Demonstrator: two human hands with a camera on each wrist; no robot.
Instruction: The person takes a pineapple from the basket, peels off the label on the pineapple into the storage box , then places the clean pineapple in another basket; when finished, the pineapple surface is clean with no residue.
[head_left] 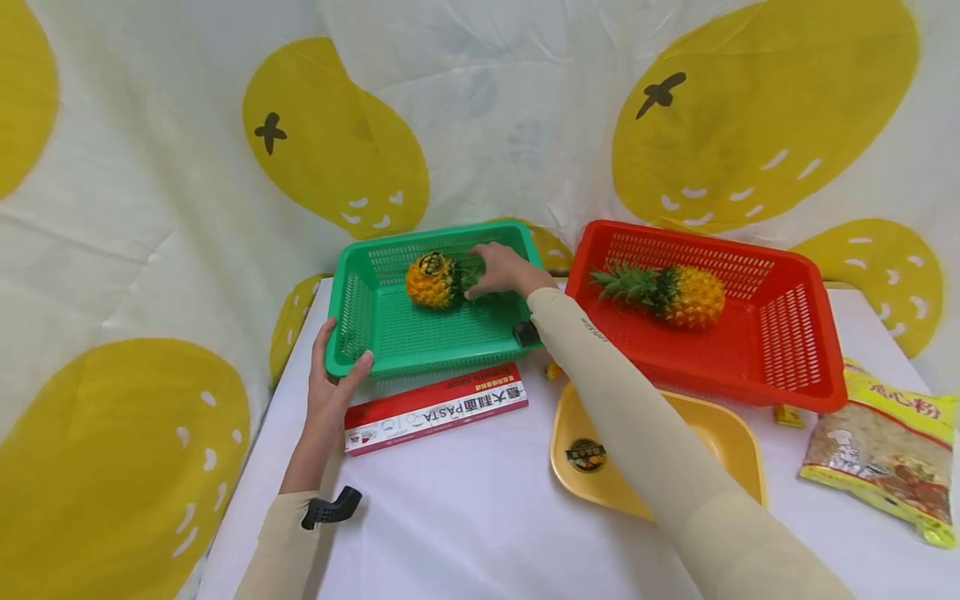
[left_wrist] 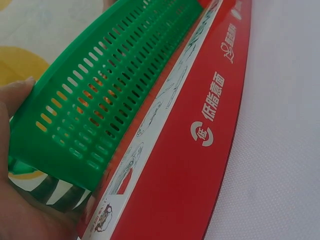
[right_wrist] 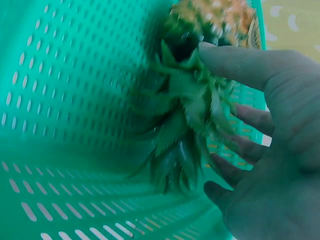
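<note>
Inside the green basket (head_left: 420, 362) lies a pineapple (head_left: 431, 287) with a dark round label, its leafy crown pointing right. My right hand (head_left: 504, 271) reaches over the basket's right side to that crown. In the right wrist view, the thumb lies close by the top of the crown's leaves (right_wrist: 175, 125), and the other fingers are spread behind them, not closed round them. At the basket's near left corner, my left hand (head_left: 330, 383) holds the wall between thumb and fingers. The left wrist view has the fingers partly hidden at the slotted green wall.
A red pasta box (head_left: 437, 408) lies before the green basket. To the right stands a red basket (head_left: 813, 333) with another pineapple (head_left: 692, 296) in it. A yellow tray (head_left: 600, 487) sits under my right forearm, and a yellow food bag (head_left: 885, 450) is at far right.
</note>
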